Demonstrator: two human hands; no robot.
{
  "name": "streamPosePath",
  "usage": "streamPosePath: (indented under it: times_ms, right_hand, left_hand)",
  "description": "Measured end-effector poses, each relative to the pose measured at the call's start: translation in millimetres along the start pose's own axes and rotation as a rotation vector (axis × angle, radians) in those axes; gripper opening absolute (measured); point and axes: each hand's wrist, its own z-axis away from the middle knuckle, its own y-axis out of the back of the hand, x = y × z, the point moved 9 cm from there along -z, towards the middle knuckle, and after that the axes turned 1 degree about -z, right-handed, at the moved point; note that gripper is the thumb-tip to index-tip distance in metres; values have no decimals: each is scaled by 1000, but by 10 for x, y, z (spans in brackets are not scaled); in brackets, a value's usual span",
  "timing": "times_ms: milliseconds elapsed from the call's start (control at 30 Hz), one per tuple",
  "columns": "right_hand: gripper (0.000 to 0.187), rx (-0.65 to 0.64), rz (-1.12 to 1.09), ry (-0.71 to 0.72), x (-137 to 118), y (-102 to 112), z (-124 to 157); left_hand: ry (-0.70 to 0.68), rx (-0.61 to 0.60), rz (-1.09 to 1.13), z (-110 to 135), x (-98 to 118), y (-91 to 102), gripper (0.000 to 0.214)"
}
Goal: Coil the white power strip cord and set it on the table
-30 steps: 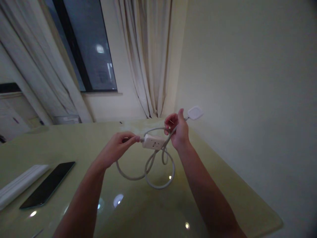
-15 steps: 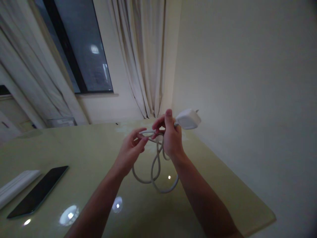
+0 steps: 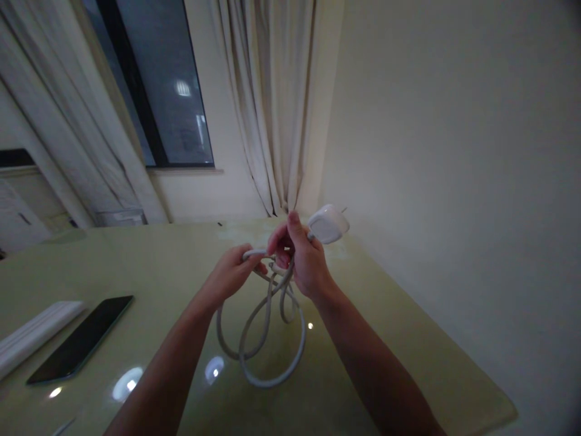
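Observation:
A white power cord (image 3: 272, 383) hangs in several loose loops between my two hands, above the table. My right hand (image 3: 305, 254) is closed around part of it, thumb up, and the cord's white plug (image 3: 328, 224) sticks out past the thumb to the right, a prong pointing away. With thumb and fingers my left hand (image 3: 233, 272) pinches another stretch of the cord, just left of the right hand. Where the loops cross below the right fingers, a pale end piece is partly hidden.
On the left of the glossy greenish table (image 3: 181, 266) lie a black tablet-like slab (image 3: 82, 340) and a long white box-shaped object (image 3: 39, 333). A small dark bit (image 3: 219, 224) rests near the far edge. A wall (image 3: 454, 181) borders the right side; curtains (image 3: 267, 91) hang behind.
Both hands have shifted slightly left. The cord loops hang lower and spread wider, and the plug has moved left with my right hand. The view has tilted a little.

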Motion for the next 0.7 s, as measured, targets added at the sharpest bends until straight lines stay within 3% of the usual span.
streamPosePath:
  times_ms: [100,167,300,433,533,600,700]
  right_hand:
    - [72,53,78,11,-26,104,-25]
    - [71,141,106,42,-80,233,-51]
    - [72,236,52,82,-147,391,-81]
    - [75,47,93,123,-141,215,-53]
    - [78,-115,247,214,-145,26,26]
    - [80,-129,313,245,-118,-14,48]
    - [81,-22,279,201,-44,70,-1]
  left_hand:
    - [148,-147,495,31,-107,-183,35]
    - [172,-225,739,58,-58,-255,38]
    - [209,-221,1061,57,54,-254,49]
    - [479,-62,1100,68,-99,-318,30]
    - [534,101,1116,39,-183,-266,23]
    - [511,254,1156,7,-271,-132,23]
    - [378,604,1134,23,-482,308,25]
